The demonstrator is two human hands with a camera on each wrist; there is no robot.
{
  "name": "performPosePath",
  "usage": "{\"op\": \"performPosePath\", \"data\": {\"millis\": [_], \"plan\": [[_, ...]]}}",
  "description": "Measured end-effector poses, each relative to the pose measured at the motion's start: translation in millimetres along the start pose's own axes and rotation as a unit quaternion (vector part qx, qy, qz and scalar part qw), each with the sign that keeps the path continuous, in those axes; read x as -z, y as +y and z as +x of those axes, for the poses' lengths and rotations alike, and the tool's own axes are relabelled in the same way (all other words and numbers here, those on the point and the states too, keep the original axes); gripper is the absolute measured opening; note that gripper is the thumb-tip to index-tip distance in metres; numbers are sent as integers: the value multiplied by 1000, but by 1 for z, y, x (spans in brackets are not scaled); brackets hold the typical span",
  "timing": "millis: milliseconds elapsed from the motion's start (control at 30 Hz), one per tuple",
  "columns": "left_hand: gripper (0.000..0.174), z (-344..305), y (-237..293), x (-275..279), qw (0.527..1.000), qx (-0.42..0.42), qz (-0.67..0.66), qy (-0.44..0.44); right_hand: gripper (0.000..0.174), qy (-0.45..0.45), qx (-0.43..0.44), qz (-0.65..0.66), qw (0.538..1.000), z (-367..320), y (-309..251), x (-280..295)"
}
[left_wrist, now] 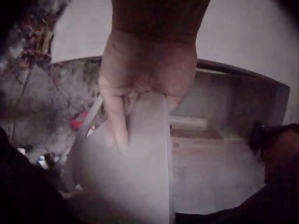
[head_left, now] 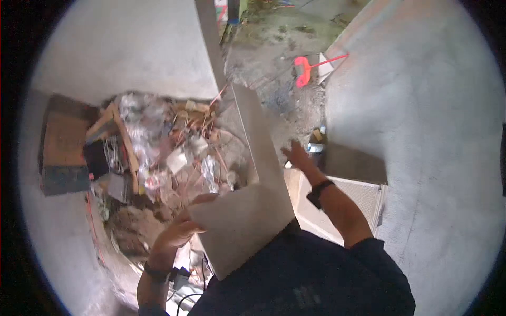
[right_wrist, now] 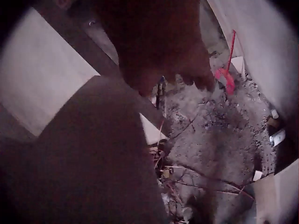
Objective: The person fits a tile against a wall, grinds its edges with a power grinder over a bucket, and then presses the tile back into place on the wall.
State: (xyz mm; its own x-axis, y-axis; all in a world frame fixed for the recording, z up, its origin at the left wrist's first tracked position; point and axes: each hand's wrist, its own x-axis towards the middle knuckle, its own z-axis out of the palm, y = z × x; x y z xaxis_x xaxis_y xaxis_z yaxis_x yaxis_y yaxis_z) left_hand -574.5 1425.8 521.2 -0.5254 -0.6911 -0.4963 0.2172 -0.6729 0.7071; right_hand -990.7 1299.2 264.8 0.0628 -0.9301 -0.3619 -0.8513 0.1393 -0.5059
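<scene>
A large pale L-shaped tile (head_left: 245, 224) lies against the front of the person's dark shirt, its long narrow arm reaching forward over the floor. My left hand (head_left: 182, 229) grips its left edge. In the left wrist view, the fingers (left_wrist: 119, 128) of that hand lie along the tile's flat face, with the thumb side hidden behind its edge. My right hand (head_left: 301, 157) reaches forward past the tile's right side, fingers loosely spread and holding nothing. The right wrist view shows it dark and from behind, above the rough floor.
Debris, wires and scraps (head_left: 184, 152) cover the floor at left, beside a cardboard box (head_left: 66, 142). A pink-red tool (head_left: 303, 72) with a thin handle lies ahead by the right wall (head_left: 427, 131). A pale open box (head_left: 337, 203) stands low at right.
</scene>
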Motion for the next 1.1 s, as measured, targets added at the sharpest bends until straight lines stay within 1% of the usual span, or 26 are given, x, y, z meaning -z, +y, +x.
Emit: {"op": "performPosePath", "data": {"millis": [67,100,133,167,200,267,300,333,400,433,467,500,533,633,667,733,767,800,833,867,900,933,967,1033,1067,1100], "plan": [[80,38,29,-2,999,-12,8,-31,68,24,96,1,995,-17,10,-11],[76,56,40,-1,999,4,4,-47,65,-3,22,42,999,-35,-16,8],[72,81,54,-5,998,16,5,-64,65,-26,-5,72,997,-45,-20,14],[72,104,72,-5,997,8,18,-70,66,-10,24,118,993,-65,-43,33],[68,131,87,-8,996,30,32,-74,69,-52,12,170,984,-87,-95,88],[63,188,111,-17,995,46,42,-82,84,-81,84,226,967,-103,-132,146],[59,220,122,-22,995,71,30,-71,94,-86,134,212,964,-100,-137,166],[54,250,131,-27,993,97,16,-59,94,-84,137,208,965,-93,-149,187],[51,311,146,-42,994,96,-3,-48,97,-94,135,184,969,-67,-164,221],[48,347,155,-46,994,96,-22,-37,97,-94,144,180,968,-44,-159,220],[48,388,159,-44,996,85,-23,-31,89,-1,110,134,985,-19,-149,213],[42,429,157,-38,990,127,-39,-55,80,94,78,90,988,11,-137,209],[36,464,169,-38,981,168,-55,-78,80,94,95,90,987,45,-119,213],[28,558,207,-47,987,136,-81,-16,47,263,182,80,944,158,-69,247],[28,593,224,-52,987,131,-88,-6,47,253,192,82,944,194,-54,269],[32,652,264,-53,991,124,-47,-12,49,170,162,59,970,253,-32,313],[32,675,286,-53,991,126,-52,-8,40,188,111,125,968,283,-29,333],[39,697,312,-54,985,160,-64,-28,40,182,114,121,969,307,-29,359],[47,721,339,-51,979,186,-73,-48,28,204,98,141,964,337,-33,384],[47,740,363,-43,981,173,-74,-44,18,228,86,162,956,371,-39,409],[58,754,381,-27,992,94,-46,-72,20,213,38,234,948,393,-58,440],[71,770,396,-5,995,17,-19,-97,23,224,38,278,933,423,-53,451],[77,794,406,30,995,-18,49,-86,23,226,37,284,931,458,-59,467],[70,837,419,104,979,-74,184,56,24,211,51,282,935,529,-78,492],[60,861,414,150,941,-102,289,144,22,216,50,258,940,563,-88,501],[52,889,409,197,884,-122,387,232,20,223,51,233,945,600,-102,509]]}}
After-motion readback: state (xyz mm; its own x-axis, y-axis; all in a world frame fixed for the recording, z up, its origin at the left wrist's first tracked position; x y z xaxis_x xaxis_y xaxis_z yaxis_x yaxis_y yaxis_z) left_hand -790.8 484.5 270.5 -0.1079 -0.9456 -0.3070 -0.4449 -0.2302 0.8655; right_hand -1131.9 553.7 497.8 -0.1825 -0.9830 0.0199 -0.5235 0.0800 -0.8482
